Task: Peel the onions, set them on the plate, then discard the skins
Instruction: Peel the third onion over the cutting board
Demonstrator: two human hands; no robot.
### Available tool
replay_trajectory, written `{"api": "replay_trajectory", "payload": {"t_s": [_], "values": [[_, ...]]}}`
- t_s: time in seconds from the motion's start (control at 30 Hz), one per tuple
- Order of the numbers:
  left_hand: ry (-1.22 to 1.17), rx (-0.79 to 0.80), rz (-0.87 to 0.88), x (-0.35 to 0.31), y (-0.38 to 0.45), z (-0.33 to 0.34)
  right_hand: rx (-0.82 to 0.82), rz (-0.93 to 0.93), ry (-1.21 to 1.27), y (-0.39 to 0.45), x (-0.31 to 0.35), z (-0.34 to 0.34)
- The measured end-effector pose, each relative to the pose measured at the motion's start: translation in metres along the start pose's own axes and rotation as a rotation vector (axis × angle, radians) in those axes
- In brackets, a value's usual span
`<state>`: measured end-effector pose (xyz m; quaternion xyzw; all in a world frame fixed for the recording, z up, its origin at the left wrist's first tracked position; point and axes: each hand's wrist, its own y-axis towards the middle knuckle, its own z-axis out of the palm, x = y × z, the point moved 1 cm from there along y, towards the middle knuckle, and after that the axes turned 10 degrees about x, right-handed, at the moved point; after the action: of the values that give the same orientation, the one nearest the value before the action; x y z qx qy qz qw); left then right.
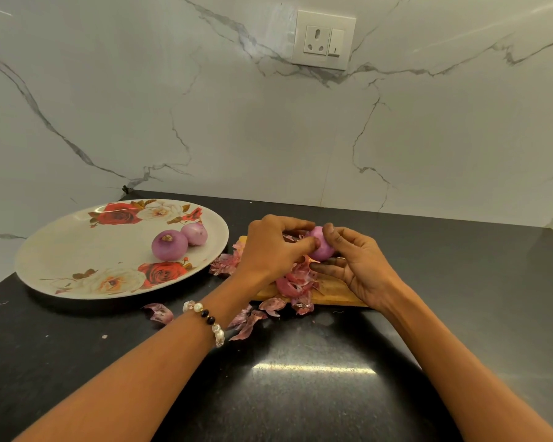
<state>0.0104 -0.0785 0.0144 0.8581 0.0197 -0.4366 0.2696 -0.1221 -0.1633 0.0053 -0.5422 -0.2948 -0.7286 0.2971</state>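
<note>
Both forearms reach in from the bottom edge, and I see a beaded bracelet [208, 321] on the left wrist. Beneath them lies the dark counter [300, 393], glossy with a bright glare patch between the arms.

My two hands meet around one onion [320, 247], held just above a wooden cutting board [339, 296]. The left hand [270, 247] curls over it from the left, thumb tip pressed against its pale purple side. The right hand [359, 266] cups it from the right, thumb on top and fingers curled under it. Both hands grip that onion, close together with only the bulb between them. It looks mostly bare of dry skin, though the far side is hidden by fingers.

Directly below the hands, onion skins [296, 282] are heaped on the board, and more scraps spill off it toward the left forearm and onto the counter near the bracelet. One loose skin piece [160, 312] lies further left of that wrist.

Left of the left hand sits a floral plate [77, 250], its rim near the board's corner. Two peeled onions rest on it, touching each other: the nearer peeled onion [169, 245] and the farther peeled onion [194, 233], both on the side of the plate closest to my hands.

Beyond the hands, a marble wall carries a wall socket [323, 39].
</note>
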Motion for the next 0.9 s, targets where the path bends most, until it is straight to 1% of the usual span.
{"api": "replay_trajectory", "payload": {"t_s": [0.23, 0.4, 0.57, 0.67, 0.73, 0.8, 0.9], "values": [[-0.181, 0.047, -0.132, 0.0037, -0.0013, 0.0007, -0.005, -0.016, -0.091, -0.001, -0.0002, -0.0001], [-0.236, 0.075, -0.156, 0.0062, -0.0016, -0.0002, -0.017, -0.015, -0.103, -0.0015, -0.0002, -0.0023], [-0.313, 0.054, -0.211, 0.0097, -0.0011, -0.0033, -0.017, 0.001, -0.073, -0.0009, -0.0005, -0.0007], [-0.352, 0.044, -0.185, 0.0059, -0.0008, -0.0023, -0.021, 0.0, -0.063, -0.0004, 0.0004, -0.0007], [-0.297, 0.068, -0.135, 0.0031, -0.0013, -0.0021, -0.017, -0.001, -0.06, -0.0007, 0.0013, -0.0013], [-0.15, 0.085, -0.07, 0.0022, -0.0009, -0.0022, -0.009, 0.0, -0.057, -0.001, 0.0012, -0.0014], [-0.026, 0.071, 0.003, 0.0014, -0.0004, -0.0024, -0.006, 0.006, -0.054, -0.0015, 0.0011, -0.001]]}}
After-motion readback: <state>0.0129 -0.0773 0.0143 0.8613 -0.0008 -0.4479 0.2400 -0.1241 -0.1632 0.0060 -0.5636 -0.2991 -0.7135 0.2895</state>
